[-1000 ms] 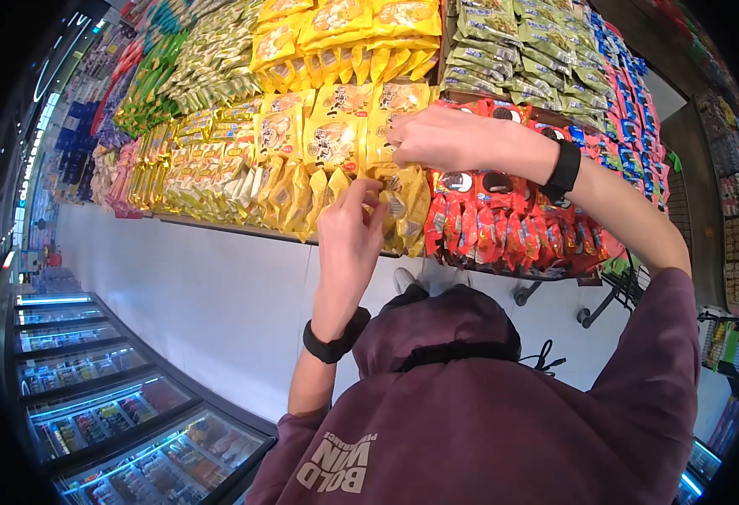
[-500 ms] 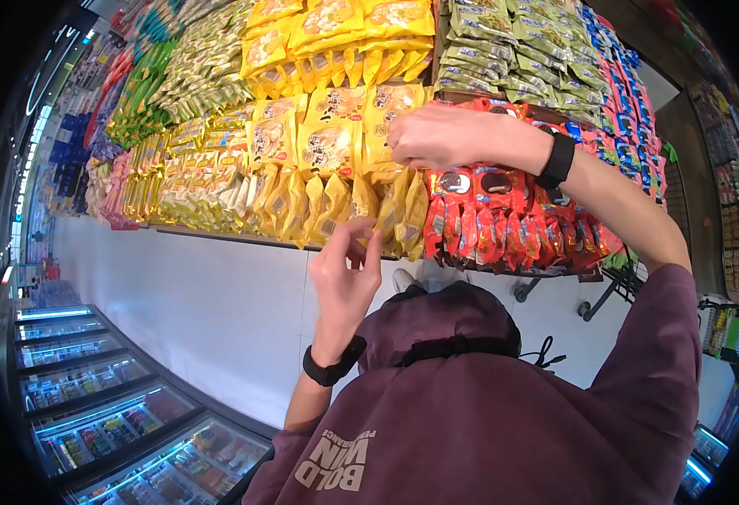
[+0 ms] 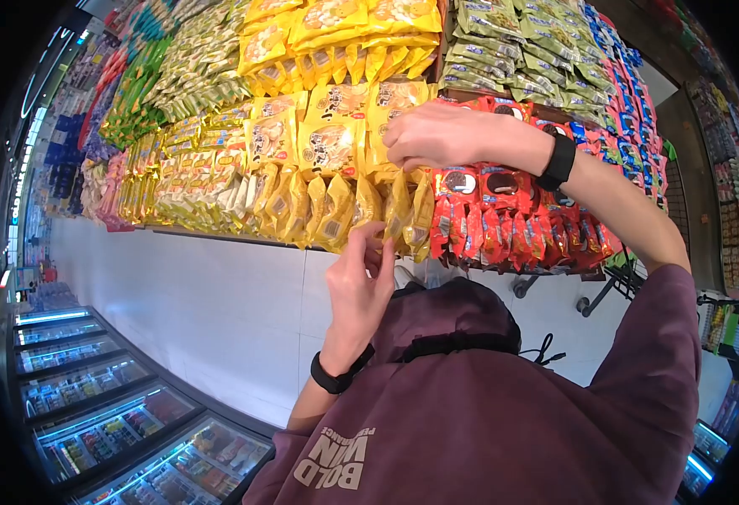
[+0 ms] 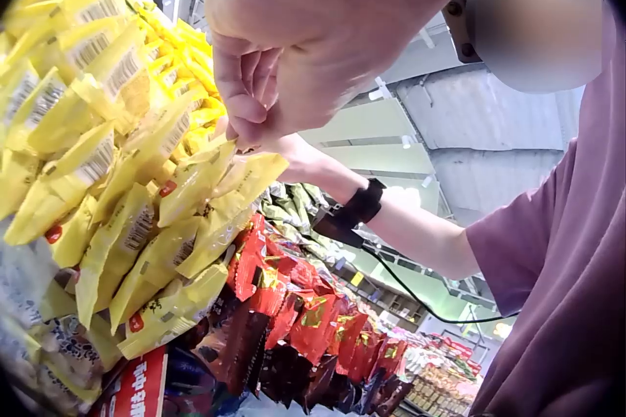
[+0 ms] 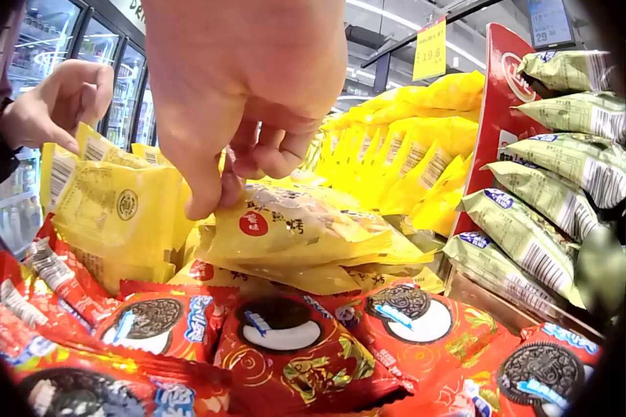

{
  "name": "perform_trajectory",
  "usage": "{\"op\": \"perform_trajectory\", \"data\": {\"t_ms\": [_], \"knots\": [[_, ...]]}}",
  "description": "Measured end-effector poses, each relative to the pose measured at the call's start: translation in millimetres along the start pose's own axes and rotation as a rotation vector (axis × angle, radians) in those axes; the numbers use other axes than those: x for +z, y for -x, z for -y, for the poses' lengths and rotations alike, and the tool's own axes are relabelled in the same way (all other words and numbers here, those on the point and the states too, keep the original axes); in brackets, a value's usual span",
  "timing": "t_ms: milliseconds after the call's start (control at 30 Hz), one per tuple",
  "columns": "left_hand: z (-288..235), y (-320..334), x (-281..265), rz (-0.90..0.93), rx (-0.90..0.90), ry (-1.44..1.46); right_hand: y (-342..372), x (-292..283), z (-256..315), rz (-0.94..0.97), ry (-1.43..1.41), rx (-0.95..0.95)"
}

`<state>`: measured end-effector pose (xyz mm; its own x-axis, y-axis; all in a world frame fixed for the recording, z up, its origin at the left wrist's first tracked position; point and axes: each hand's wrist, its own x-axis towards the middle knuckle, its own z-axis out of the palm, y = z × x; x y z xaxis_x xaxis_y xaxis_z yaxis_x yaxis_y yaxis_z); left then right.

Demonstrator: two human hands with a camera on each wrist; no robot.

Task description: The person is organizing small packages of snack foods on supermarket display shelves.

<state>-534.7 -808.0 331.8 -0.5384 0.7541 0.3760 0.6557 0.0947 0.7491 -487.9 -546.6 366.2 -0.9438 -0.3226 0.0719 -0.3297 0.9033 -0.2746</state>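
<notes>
Yellow snack bags stand upright in a row along the display's front edge, with other yellow bags lying flat behind them. My left hand is at the lower end of an upright bag, thumb and fingertips pinching its edge. In the left wrist view this hand is above the yellow bags. My right hand is over the right end of the yellow section, fingers bent down. The right wrist view shows the right hand pinching the edge of a flat yellow bag; the left hand appears beyond.
Red cookie packs border the yellow bags on the right, green packs lie behind them. A red divider stands between yellow and green packs. Freezers line the left. A cart wheel is under the display's right side.
My left hand dropped away from the bags, then moved right and up to an upright bag near the row's right end. Those front bags now stand straighter. The right hand has barely moved.
</notes>
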Motion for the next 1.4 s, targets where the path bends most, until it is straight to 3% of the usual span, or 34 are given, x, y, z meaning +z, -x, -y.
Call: {"op": "perform_trajectory", "data": {"t_ms": [167,267,467,667,900,1100,1400], "knots": [[5,-9,0,0.032,0.026,-0.012,2,-1,7,-0.028,-0.043,0.067],[5,-12,0,0.028,0.05,-0.028,10,-7,10,-0.197,-0.115,0.041],[6,-11,-5,0.014,0.034,-0.075,34,-23,33,-0.056,-0.141,0.206],[3,-14,-5,0.035,0.11,-0.112,37,-2,30,-0.137,-0.263,0.097],[6,-14,-6,0.029,0.11,-0.092,29,0,27,-0.14,-0.242,0.174],[-6,-9,-7,-0.039,0.273,-0.177,27,-8,33,-0.094,-0.233,0.243],[-1,-5,6,0.166,0.234,-0.164,28,-6,30,-0.089,-0.249,0.249]]}}
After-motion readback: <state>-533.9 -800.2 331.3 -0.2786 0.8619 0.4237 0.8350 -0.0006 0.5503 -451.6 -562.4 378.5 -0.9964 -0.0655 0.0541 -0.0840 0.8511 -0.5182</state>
